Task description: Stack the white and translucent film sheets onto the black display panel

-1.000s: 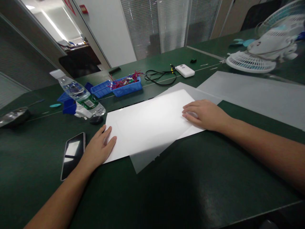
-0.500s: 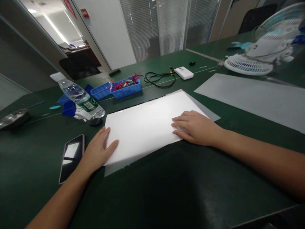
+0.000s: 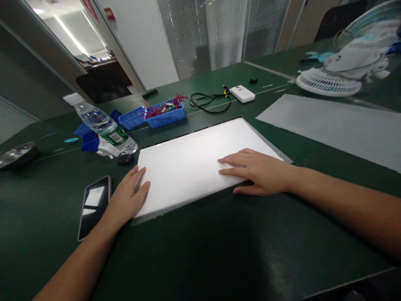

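A white rectangular panel (image 3: pixel 194 163) lies on the dark green table (image 3: pixel 219 251), covered by a thin translucent sheet whose edges show at the right and front. My left hand (image 3: pixel 127 200) lies flat and open on the panel's near left corner. My right hand (image 3: pixel 255 171) rests flat on the panel's near right edge, fingers stretched out over the sheet and thumb along the front edge.
A phone (image 3: pixel 94 205) lies left of my left hand. Behind it are a water bottle (image 3: pixel 103 127) on its side, blue bins (image 3: pixel 156 115) with red wires, a black cable (image 3: pixel 209 102) and a white box (image 3: pixel 242 93). Another translucent sheet (image 3: pixel 338 125) and a white fan (image 3: pixel 351 67) are at the right.
My right hand slid the translucent sheet leftward and turned it until it lines up over the white panel. My left hand stayed on the near left corner.
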Action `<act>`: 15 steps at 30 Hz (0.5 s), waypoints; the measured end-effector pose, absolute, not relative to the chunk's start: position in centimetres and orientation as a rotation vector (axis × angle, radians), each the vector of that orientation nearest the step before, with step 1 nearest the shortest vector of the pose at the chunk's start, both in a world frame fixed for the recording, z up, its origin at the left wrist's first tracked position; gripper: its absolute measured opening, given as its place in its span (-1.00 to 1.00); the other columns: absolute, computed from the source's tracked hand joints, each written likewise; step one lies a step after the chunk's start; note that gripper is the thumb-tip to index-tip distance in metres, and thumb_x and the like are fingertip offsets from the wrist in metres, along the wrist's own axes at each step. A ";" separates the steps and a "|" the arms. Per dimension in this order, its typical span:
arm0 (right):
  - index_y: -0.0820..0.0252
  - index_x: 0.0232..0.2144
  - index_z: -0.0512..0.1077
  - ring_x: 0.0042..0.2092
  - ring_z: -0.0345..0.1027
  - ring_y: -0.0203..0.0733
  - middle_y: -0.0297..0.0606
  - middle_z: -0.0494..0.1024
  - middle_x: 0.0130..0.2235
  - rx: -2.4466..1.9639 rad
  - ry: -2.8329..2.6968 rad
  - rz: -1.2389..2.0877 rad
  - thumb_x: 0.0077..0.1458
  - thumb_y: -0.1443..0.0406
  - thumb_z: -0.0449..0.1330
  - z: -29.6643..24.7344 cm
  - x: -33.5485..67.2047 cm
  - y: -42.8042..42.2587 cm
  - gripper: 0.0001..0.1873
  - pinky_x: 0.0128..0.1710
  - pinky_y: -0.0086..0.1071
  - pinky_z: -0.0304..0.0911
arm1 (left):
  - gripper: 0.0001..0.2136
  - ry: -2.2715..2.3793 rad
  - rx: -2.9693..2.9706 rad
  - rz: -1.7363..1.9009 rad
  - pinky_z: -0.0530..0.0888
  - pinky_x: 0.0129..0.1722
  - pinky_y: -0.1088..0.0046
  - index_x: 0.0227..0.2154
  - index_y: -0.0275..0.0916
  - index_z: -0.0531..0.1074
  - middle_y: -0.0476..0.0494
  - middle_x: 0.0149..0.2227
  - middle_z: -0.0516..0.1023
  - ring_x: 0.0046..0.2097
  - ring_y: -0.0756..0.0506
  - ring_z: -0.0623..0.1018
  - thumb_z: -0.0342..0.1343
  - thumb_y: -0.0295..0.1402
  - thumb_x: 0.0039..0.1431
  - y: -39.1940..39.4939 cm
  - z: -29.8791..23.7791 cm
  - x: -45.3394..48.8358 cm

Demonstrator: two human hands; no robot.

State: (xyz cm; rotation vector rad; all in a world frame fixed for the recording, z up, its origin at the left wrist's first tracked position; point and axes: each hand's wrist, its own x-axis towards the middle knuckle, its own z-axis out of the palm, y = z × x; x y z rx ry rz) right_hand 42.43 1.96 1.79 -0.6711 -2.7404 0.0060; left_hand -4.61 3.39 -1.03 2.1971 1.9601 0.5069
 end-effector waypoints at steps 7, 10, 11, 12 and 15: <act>0.23 0.30 0.55 0.28 0.50 0.18 0.10 0.58 0.31 -0.657 -2.762 -0.036 0.47 0.11 0.24 1.9 42.5 2.1 -0.50 0.20 0.04 0.39 | -0.42 2.028 2.140 0.559 0.27 0.56 -0.05 0.32 -0.26 0.54 -0.30 0.50 0.41 0.49 -0.36 0.43 -0.01 -0.05 0.42 3.5 -1.2 -4.6; 0.26 0.31 0.55 0.28 0.49 0.19 0.11 0.57 0.31 -0.628 -2.770 -0.019 0.47 0.08 0.24 2.1 42.7 2.1 -0.47 0.22 0.06 0.38 | -0.43 2.019 2.140 0.579 0.33 0.53 -0.05 0.31 -0.27 0.55 -0.29 0.49 0.43 0.49 -0.36 0.43 0.00 -0.08 0.42 3.5 -1.2 -4.7; 0.25 0.31 0.55 0.29 0.49 0.18 0.11 0.58 0.31 -0.628 -2.770 -0.016 0.47 0.08 0.24 2.0 42.8 2.2 -0.48 0.22 0.06 0.38 | -0.43 2.021 2.140 0.581 0.34 0.53 -0.05 0.31 -0.27 0.56 -0.29 0.49 0.43 0.49 -0.36 0.43 -0.01 -0.09 0.42 3.6 -1.2 -4.7; 0.24 0.31 0.55 0.29 0.49 0.18 0.10 0.58 0.31 -0.634 -2.768 -0.016 0.48 0.08 0.24 2.0 42.9 2.2 -0.49 0.22 0.06 0.38 | -0.44 2.025 2.139 0.581 0.35 0.52 -0.05 0.31 -0.27 0.56 -0.28 0.49 0.43 0.49 -0.37 0.44 -0.01 -0.10 0.42 3.6 -1.2 -4.7; 0.20 0.31 0.56 0.29 0.49 0.16 0.08 0.59 0.30 -0.658 -2.755 -0.022 0.47 0.11 0.25 1.8 42.9 2.4 -0.51 0.22 0.04 0.38 | -0.44 2.055 2.116 0.571 0.43 0.46 -0.04 0.32 -0.25 0.56 -0.25 0.49 0.43 0.46 -0.38 0.48 -0.01 -0.09 0.42 3.5 -0.8 -4.5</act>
